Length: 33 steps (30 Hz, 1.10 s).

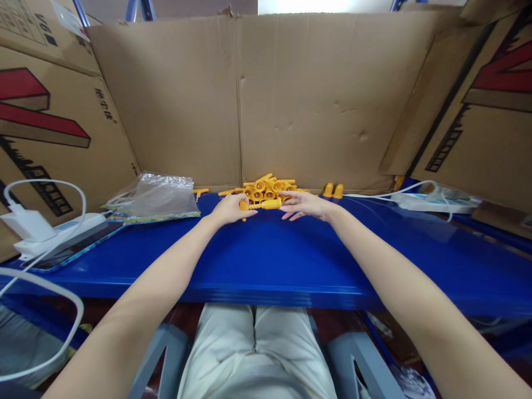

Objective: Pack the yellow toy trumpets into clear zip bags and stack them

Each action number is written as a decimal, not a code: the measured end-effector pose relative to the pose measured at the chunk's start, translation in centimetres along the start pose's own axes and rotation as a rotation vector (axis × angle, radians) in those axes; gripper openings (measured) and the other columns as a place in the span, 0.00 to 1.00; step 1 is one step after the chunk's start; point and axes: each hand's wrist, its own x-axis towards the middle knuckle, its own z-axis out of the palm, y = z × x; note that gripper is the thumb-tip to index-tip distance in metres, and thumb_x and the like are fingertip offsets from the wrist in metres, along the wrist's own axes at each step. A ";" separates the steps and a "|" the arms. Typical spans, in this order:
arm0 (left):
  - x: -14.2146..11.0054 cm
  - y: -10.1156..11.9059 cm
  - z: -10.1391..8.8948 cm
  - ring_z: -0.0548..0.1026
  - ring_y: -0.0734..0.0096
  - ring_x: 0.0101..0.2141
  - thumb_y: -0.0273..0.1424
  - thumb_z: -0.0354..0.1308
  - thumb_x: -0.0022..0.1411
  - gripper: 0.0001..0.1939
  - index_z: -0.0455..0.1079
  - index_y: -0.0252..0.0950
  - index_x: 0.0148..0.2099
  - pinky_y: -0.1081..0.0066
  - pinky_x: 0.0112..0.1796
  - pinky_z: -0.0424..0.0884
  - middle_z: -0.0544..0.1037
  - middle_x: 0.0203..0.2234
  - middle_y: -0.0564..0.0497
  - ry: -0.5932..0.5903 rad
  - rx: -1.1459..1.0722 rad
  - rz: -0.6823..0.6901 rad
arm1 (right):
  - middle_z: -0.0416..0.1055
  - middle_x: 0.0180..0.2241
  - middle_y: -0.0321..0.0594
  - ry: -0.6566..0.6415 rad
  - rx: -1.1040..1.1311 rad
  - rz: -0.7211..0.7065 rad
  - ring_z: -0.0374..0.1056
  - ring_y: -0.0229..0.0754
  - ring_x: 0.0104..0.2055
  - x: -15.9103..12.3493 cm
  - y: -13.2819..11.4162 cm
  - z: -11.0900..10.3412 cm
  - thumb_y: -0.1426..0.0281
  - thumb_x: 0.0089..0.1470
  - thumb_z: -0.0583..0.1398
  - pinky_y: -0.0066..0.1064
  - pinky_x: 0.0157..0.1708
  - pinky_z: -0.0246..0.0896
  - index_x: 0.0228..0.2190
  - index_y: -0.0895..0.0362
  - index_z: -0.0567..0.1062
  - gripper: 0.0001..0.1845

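At the back middle of the blue table, my left hand [228,209] is closed on one end of a yellow plastic piece with a ribbed stem and a thicker end [271,204]. The piece lies level and points to the right. My right hand [306,205] is beside the thicker end with its fingers spread; whether a fingertip touches the piece I cannot tell. Just behind both hands is a heap of yellow plastic parts [269,187], several of them hollow cups and others stick-like. Part of the heap is hidden by my hands.
Two yellow caps [333,190] stand right of the heap. Clear plastic bags [160,195] lie at left, near a phone [75,247] and a white power strip [62,233]. Another power strip [436,203] with cables is at right. Cardboard [316,100] walls the blue table [274,260].
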 end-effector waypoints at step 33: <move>1.1 -1.9 -2.0 0.69 0.63 0.55 0.42 0.37 0.65 0.26 0.48 0.46 0.64 0.65 0.42 0.72 0.58 0.63 0.43 0.367 -1.081 -0.813 | 0.69 0.39 0.40 0.817 0.104 -0.422 0.69 0.37 0.35 6.0 -5.6 -2.7 0.71 0.52 0.55 0.32 0.38 0.67 0.37 0.54 0.65 0.08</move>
